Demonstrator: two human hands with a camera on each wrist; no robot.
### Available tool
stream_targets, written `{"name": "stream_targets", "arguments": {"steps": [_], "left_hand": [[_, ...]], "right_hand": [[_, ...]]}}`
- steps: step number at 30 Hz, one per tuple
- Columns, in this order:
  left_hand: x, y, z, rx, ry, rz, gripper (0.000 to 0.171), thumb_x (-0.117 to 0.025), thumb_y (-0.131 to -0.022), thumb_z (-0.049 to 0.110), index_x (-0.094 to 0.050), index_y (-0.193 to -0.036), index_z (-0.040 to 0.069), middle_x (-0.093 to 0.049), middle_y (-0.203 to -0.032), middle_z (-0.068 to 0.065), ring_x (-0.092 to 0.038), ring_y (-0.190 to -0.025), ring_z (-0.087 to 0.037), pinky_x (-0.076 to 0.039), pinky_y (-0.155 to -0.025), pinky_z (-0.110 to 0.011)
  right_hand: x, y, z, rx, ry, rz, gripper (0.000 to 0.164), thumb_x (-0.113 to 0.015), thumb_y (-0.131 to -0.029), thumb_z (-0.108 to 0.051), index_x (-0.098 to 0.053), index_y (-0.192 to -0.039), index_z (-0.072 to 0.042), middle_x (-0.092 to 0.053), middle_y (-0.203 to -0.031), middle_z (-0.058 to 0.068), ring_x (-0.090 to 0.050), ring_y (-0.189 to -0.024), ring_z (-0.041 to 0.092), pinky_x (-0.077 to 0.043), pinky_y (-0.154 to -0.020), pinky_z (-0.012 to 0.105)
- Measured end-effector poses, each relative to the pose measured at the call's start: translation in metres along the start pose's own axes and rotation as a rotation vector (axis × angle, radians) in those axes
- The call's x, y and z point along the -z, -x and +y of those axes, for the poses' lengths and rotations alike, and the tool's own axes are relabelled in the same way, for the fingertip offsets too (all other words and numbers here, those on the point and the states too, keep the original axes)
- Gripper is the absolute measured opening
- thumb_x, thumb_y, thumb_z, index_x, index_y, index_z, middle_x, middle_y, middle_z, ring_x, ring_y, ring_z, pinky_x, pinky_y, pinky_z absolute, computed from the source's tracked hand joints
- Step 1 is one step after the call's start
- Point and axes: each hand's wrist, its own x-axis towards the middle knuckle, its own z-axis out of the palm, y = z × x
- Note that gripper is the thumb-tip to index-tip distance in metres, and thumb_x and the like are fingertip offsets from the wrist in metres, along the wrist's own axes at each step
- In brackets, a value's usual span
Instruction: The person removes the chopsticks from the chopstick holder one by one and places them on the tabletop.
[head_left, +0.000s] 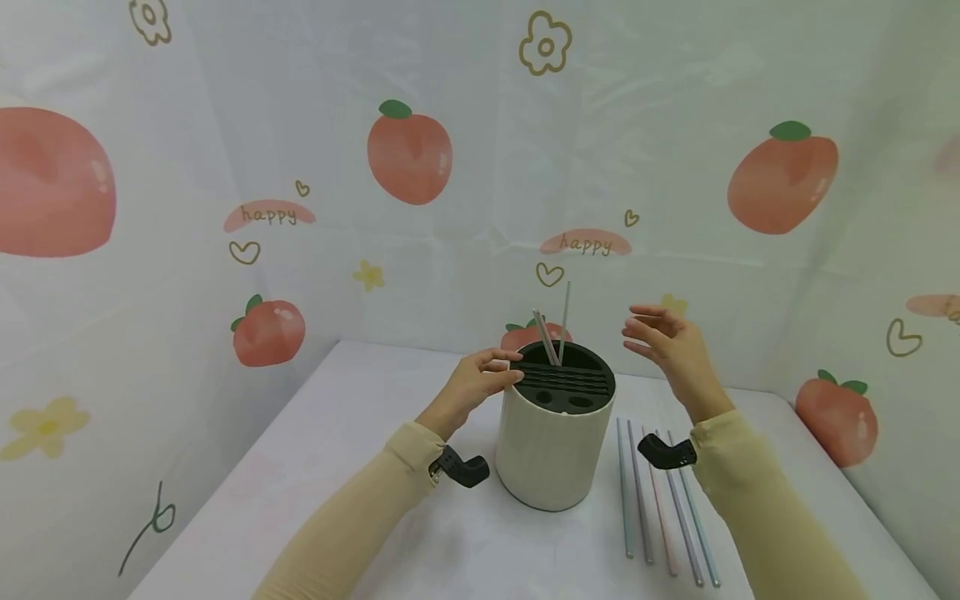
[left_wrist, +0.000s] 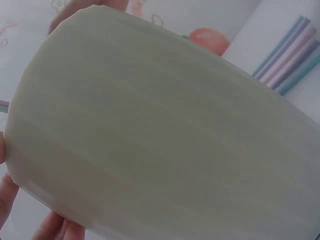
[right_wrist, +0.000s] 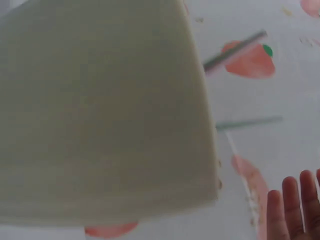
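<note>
A cream, round utensil holder (head_left: 555,450) stands upright on the table, with a black slotted top insert (head_left: 562,379). Several slim pastel straws (head_left: 566,321) lean out of its rear opening. My left hand (head_left: 476,379) holds the holder's upper left rim with bent fingers and thumb. In the left wrist view the holder's wall (left_wrist: 150,125) fills most of the picture, and parts of fingers (left_wrist: 50,225) show at its edge. To the right of the holder, my right hand (head_left: 667,342) hangs in the air with nothing in it. Its fingers (right_wrist: 292,205) look straight in the right wrist view.
Several more pastel straws (head_left: 656,500) lie side by side on the white table (head_left: 442,533), right of the holder and partly under my right wrist. Behind the table hangs a white cloth (head_left: 465,250) printed with peaches and flowers. Each wrist wears a black device (head_left: 663,452).
</note>
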Motion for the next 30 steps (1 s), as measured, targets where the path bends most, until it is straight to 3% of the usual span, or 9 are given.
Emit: {"name": "stream_targets", "arguments": {"steps": [7,12,16,20,25,30], "left_hand": [[-0.001,0.0,0.0,0.002,0.012,-0.004,0.032,-0.07,-0.089,0.021,-0.067,-0.12,0.015,-0.054,-0.131,-0.017,-0.057,-0.118,-0.03,-0.046,-0.101,-0.048],[-0.001,0.0,0.0,0.001,0.007,-0.006,0.032,-0.07,-0.089,0.021,-0.066,-0.12,0.015,-0.054,-0.132,-0.018,-0.058,-0.116,-0.029,-0.046,-0.1,-0.048],[0.0,0.0,0.0,0.0,0.003,-0.004,0.033,-0.07,-0.088,0.022,-0.067,-0.12,0.016,-0.054,-0.131,-0.017,-0.056,-0.119,-0.03,-0.046,-0.101,-0.049],[0.0,0.0,0.001,-0.001,-0.001,-0.001,0.032,-0.07,-0.088,0.023,-0.067,-0.12,0.016,-0.055,-0.13,-0.017,-0.054,-0.121,-0.031,-0.045,-0.101,-0.05],[0.0,0.001,0.002,0.005,0.0,0.0,0.032,-0.07,-0.088,0.022,-0.067,-0.119,0.017,-0.054,-0.131,-0.017,-0.054,-0.12,-0.031,-0.045,-0.101,-0.05],[-0.001,0.001,0.003,0.002,-0.003,0.0,0.032,-0.07,-0.088,0.021,-0.067,-0.119,0.016,-0.055,-0.129,-0.017,-0.056,-0.117,-0.03,-0.047,-0.099,-0.047]], "right_hand": [[-0.035,-0.012,0.008,0.032,0.142,-0.118,0.02,-0.065,-0.093,-0.014,-0.062,-0.113,-0.014,-0.063,-0.105,0.0,-0.066,-0.096,0.008,-0.055,-0.085,0.025],[-0.047,-0.015,0.011,-0.003,0.302,-0.184,0.034,-0.068,-0.092,-0.022,-0.06,-0.121,-0.005,-0.064,-0.115,0.008,-0.066,-0.102,0.011,-0.054,-0.087,0.027],[-0.053,-0.018,0.013,-0.018,0.401,-0.231,0.04,-0.07,-0.09,-0.023,-0.061,-0.123,-0.002,-0.066,-0.12,0.01,-0.067,-0.103,0.013,-0.053,-0.082,0.022],[-0.057,-0.022,0.013,-0.023,0.397,-0.275,0.039,-0.069,-0.091,-0.017,-0.06,-0.122,0.004,-0.064,-0.124,0.015,-0.068,-0.103,0.02,-0.055,-0.083,0.026],[-0.06,-0.024,0.012,-0.053,0.394,-0.325,0.036,-0.068,-0.091,-0.014,-0.061,-0.121,0.006,-0.062,-0.124,0.022,-0.068,-0.099,0.017,-0.055,-0.087,0.038],[-0.061,-0.026,0.012,-0.072,0.465,-0.362,0.031,-0.067,-0.09,-0.011,-0.063,-0.118,0.003,-0.064,-0.117,0.02,-0.068,-0.099,0.019,-0.057,-0.08,0.03]]}}
